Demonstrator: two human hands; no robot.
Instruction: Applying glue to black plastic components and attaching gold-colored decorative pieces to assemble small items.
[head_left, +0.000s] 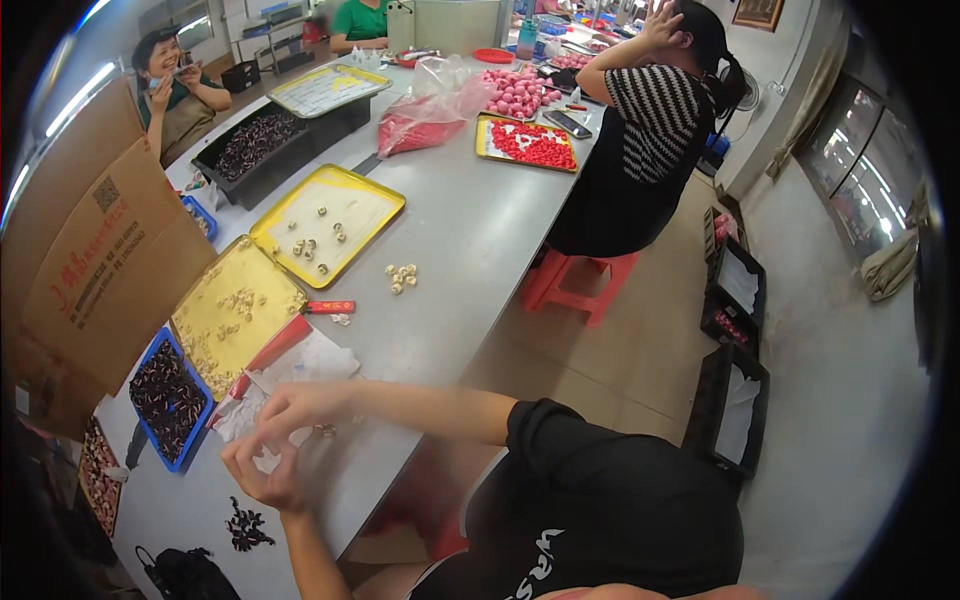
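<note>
My left hand and my right hand meet over the near part of the table, fingers bent and pinched close together. Something small may be between the fingertips; I cannot make it out. Beneath them lies crumpled white paper beside a red-edged strip. A few pale bits show under my right wrist. Just beyond is a yellow tray of small cream pieces. To the left sits a blue tray of black pieces with pale tips. A loose pile of similar black pieces lies near my left forearm.
Another yellow tray holds several cream-and-dark pieces; a cream pile lies beside it. A cardboard box stands left. Farther off are a dark bin, a tray of red pieces and a seated person on a red stool.
</note>
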